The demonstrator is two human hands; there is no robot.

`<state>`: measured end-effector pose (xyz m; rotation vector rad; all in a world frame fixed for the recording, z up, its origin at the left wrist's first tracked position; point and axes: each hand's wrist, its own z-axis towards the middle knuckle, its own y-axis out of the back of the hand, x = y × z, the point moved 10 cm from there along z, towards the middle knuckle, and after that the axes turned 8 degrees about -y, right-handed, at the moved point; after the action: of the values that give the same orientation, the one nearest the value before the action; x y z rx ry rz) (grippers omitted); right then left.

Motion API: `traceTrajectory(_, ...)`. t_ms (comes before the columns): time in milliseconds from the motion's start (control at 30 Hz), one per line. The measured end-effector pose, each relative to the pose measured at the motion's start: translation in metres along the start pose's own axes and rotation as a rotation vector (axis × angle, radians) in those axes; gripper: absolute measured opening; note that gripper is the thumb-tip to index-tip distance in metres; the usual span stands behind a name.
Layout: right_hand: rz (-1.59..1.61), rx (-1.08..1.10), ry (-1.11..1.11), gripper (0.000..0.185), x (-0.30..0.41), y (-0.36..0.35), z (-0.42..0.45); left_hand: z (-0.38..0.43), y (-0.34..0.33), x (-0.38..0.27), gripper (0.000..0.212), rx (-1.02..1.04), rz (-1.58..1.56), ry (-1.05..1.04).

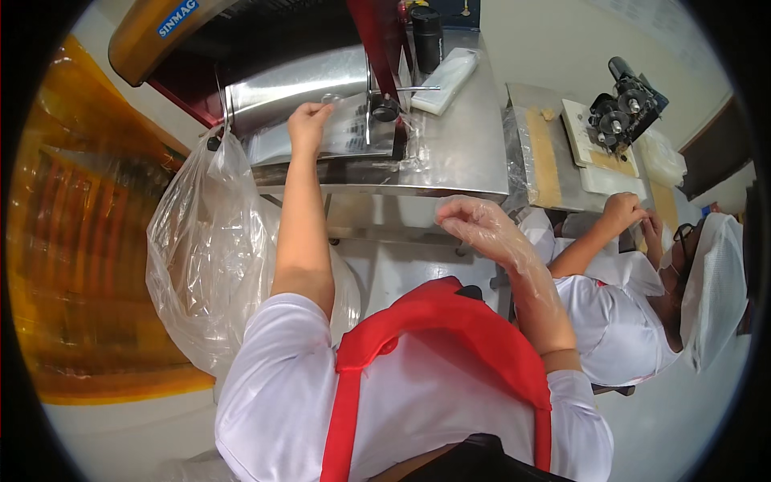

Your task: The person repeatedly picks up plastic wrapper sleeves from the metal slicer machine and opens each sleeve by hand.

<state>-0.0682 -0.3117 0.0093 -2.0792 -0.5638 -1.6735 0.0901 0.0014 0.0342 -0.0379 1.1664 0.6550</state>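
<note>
My bare left hand [309, 128] is over the metal work surface, its thumb and fingers pinching the edge of a clear plastic bag [346, 111]. That bag bears dark print and lies on a stack of similar flat bags [271, 144], beside a thin upright metal rod [368, 90]. My right hand [476, 226], in a thin clear plastic glove, hovers before the front edge of the steel table [464, 150]; its fingers are curled, and whether anything is between them cannot be told. A black round knob [384, 109] sits on the red machine arm just right of the bags.
A large clear plastic bag [205, 253] hangs left of the table. Beyond it are orange strip curtains [90, 241]. A packet of clear bags [449, 81] and a black canister [427, 39] stand right. A co-worker [608, 319] sits by a small machine [620, 114].
</note>
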Motion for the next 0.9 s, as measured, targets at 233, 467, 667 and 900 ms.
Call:
traceTrajectory(233, 0.261, -0.17, 0.012, 0.045, 0.025, 0.018, 0.018, -0.068, 0.005, -0.151, 0.007, -0.031, -0.309, -0.5)
traceTrajectory(467, 0.462, 0.072, 0.267, 0.055, 0.077, 0.008, 0.015, -0.148, -0.074, -0.198, 0.014, 0.333, -0.549, -0.506)
traceTrajectory(667, 0.506, -0.056, 0.266, 0.042, 0.055, 0.047, -0.007, -0.16, -0.114, -0.201, 0.015, 0.465, -0.776, -0.404)
traceTrajectory(900, -0.621, -0.964, 0.476, 0.016, 0.084, 0.087, -0.063, -0.176, -0.187, -0.207, 0.037, 0.638, -0.481, -0.348)
